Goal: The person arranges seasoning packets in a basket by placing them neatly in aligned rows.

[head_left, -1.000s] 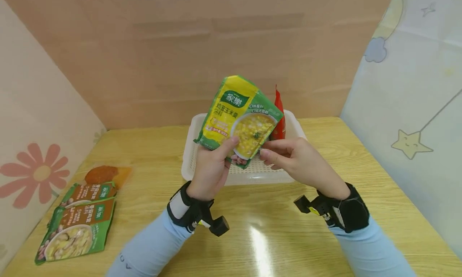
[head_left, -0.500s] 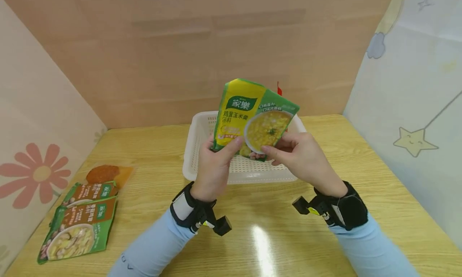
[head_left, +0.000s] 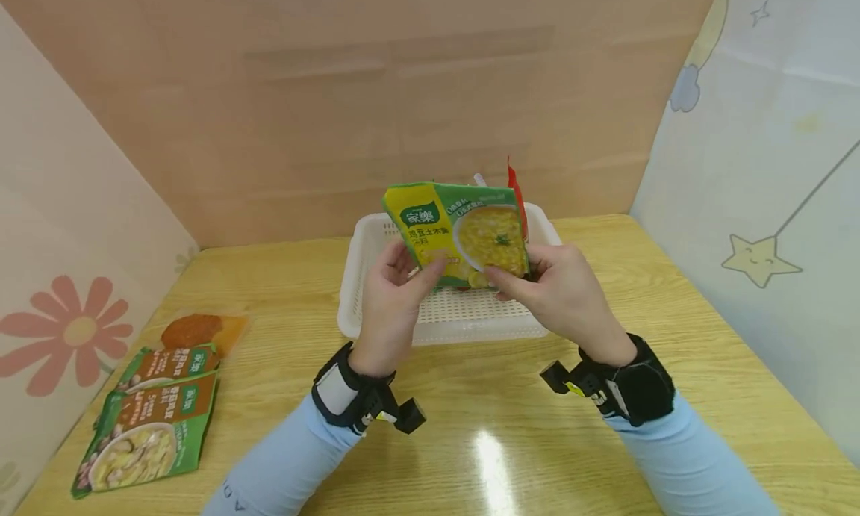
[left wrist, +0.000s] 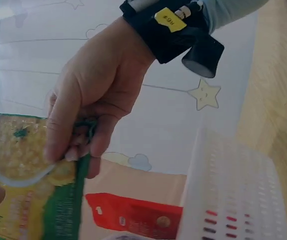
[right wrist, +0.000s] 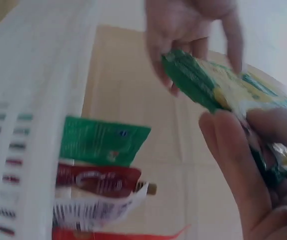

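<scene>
Over the white plastic basket point(head_left: 463, 329), both hands hold a yellow and green soup packet point(head_left: 437, 225), its front with the corn soup picture facing me. My left hand point(head_left: 390, 307) has its thumb over the packet's lower left part, the fingers behind that edge. At the lower right corner my right hand point(head_left: 558, 296) pinches it between thumb and fingers. In the left wrist view, the right hand point(left wrist: 96, 95) grips the packet's edge. A red packet point(head_left: 516, 195) stands in the basket just behind, partly hidden by the soup packet.
Inside the basket, the right wrist view also shows a green packet point(right wrist: 103, 141), a dark red packet point(right wrist: 101, 177) and a white packet with a barcode point(right wrist: 96, 210). Two brown and green soup packets point(head_left: 144, 434) and an orange-brown item in a clear bag point(head_left: 201, 331) lie at left.
The soup packet has turned clockwise from a steep tilt to nearly level and dropped slightly. The right hand, at first beside its lower corner, now pinches it.
</scene>
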A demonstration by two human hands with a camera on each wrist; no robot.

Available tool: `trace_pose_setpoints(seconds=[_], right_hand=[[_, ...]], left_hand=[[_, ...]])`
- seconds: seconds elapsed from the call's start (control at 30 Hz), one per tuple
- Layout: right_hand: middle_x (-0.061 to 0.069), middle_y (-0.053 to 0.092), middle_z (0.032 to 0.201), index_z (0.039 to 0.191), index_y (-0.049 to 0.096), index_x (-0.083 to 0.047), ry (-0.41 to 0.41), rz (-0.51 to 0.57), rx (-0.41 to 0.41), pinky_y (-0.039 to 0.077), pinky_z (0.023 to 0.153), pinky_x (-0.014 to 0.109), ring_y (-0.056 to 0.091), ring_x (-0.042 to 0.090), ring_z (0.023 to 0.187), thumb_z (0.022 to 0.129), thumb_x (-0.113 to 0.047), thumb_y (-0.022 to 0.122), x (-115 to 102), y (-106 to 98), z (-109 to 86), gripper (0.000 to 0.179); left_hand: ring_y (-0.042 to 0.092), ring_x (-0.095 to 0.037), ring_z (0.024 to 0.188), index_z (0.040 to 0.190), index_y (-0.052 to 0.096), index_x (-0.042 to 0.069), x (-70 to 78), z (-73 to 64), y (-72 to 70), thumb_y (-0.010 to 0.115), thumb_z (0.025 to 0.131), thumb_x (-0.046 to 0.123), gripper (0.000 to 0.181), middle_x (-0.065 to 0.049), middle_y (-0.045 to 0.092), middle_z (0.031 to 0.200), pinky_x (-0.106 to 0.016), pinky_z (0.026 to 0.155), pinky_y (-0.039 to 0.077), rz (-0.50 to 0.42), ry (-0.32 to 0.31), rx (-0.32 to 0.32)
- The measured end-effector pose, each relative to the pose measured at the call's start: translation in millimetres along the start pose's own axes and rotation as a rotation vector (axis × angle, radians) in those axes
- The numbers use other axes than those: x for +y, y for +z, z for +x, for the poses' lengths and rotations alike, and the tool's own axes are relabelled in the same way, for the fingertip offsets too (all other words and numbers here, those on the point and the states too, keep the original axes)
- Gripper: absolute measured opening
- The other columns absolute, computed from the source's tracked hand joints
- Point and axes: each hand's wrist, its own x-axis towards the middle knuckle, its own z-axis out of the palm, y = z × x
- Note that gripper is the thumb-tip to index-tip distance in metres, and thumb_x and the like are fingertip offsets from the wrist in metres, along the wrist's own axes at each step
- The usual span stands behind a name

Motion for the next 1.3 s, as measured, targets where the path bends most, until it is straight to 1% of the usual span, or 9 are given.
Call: trace_pose_setpoints(seconds=[0.1,0.17,0.33,0.43,0.7,1.03,1.17,1.23,1.3], right_hand=[[0.014,0.074,0.092,0.107,0.075,0.003,-0.160,-0.184,0.135,0.048,0.053,0.012,0.063,0.009,0.056,0.083,0.001,0.077,3,5,-1.2,0.023],[0.016,0.073,0.100,0.113,0.073,0.003,-0.263,-0.291,0.213,0.048,0.055,0.012,0.066,0.013,0.059,0.080,0.004,0.078,5,8,-1.2,0.033],[0.019,0.069,0.114,0.120,0.069,0.003,-0.433,-0.467,0.309,0.058,0.076,0.040,0.070,0.032,0.098,0.073,0.010,0.082,8,15,-2.2,0.049],[0.020,0.067,0.117,0.119,0.070,0.002,-0.492,-0.523,0.319,0.057,0.078,0.047,0.067,0.033,0.106,0.072,0.010,0.083,6,20,-4.3,0.050],[0.022,0.067,0.120,0.120,0.069,0.002,-0.618,-0.587,0.237,0.056,0.079,0.047,0.067,0.037,0.104,0.074,0.006,0.083,3,31,-11.6,0.049],[0.018,0.063,0.128,0.130,0.064,-0.001,-0.531,-0.570,0.103,0.057,0.080,0.045,0.066,0.034,0.107,0.075,0.011,0.077,8,25,-5.2,0.058],[0.018,0.063,0.130,0.132,0.062,0.000,-0.479,-0.572,0.098,0.059,0.065,0.037,0.065,0.033,0.109,0.079,0.007,0.075,13,4,0.6,0.055],[0.018,0.064,0.127,0.132,0.062,0.000,-0.443,-0.586,0.116,0.054,0.052,0.033,0.070,0.031,0.088,0.081,0.006,0.074,17,-10,3.0,0.053],[0.018,0.069,0.116,0.132,0.061,0.000,-0.378,-0.604,0.126,0.041,0.041,0.029,0.061,0.026,0.058,0.083,0.005,0.072,21,-25,4.7,0.051]], left_hand=[[0.045,-0.028,0.129,0.152,0.034,0.006,11.7,-2.2,-0.7,0.066,0.094,0.001,0.066,-0.013,0.048,0.138,-0.031,0.102,0.044,0.006,0.027,0.012],[0.040,-0.027,0.136,0.156,0.024,0.005,21.7,-6.8,1.2,0.062,0.097,0.007,0.070,-0.010,0.040,0.148,-0.031,0.107,0.040,-0.035,0.003,-0.030],[0.037,-0.031,0.139,0.157,0.018,0.007,44.0,-17.6,9.1,0.042,0.107,0.034,0.062,-0.011,0.032,0.156,-0.038,0.112,0.033,-0.281,-0.185,-0.285],[0.039,-0.032,0.137,0.157,0.015,0.013,50.5,-19.4,11.3,0.031,0.108,0.039,0.058,-0.014,0.033,0.155,-0.039,0.111,0.035,-0.389,-0.295,-0.340],[0.043,-0.028,0.135,0.154,0.017,0.013,50.4,-18.3,12.1,0.034,0.107,0.018,0.050,-0.014,0.038,0.150,-0.033,0.099,0.048,-0.427,-0.471,-0.178],[0.035,-0.028,0.140,0.157,0.007,0.026,59.8,-11.1,0.7,0.030,0.104,0.008,0.061,-0.009,0.026,0.155,-0.042,0.110,0.037,-0.451,-0.441,-0.077],[0.033,-0.030,0.141,0.157,0.007,0.028,66.8,-4.4,-9.8,0.031,0.103,0.008,0.062,-0.010,0.024,0.156,-0.046,0.111,0.034,-0.471,-0.398,-0.020],[0.032,-0.031,0.141,0.157,0.006,0.030,69.5,-0.4,-16.5,0.031,0.103,0.007,0.063,-0.010,0.023,0.157,-0.048,0.112,0.033,-0.481,-0.366,0.008],[0.031,-0.032,0.141,0.157,0.004,0.030,71.0,3.8,-23.5,0.030,0.104,0.007,0.064,-0.010,0.021,0.157,-0.049,0.111,0.034,-0.479,-0.329,0.034]])
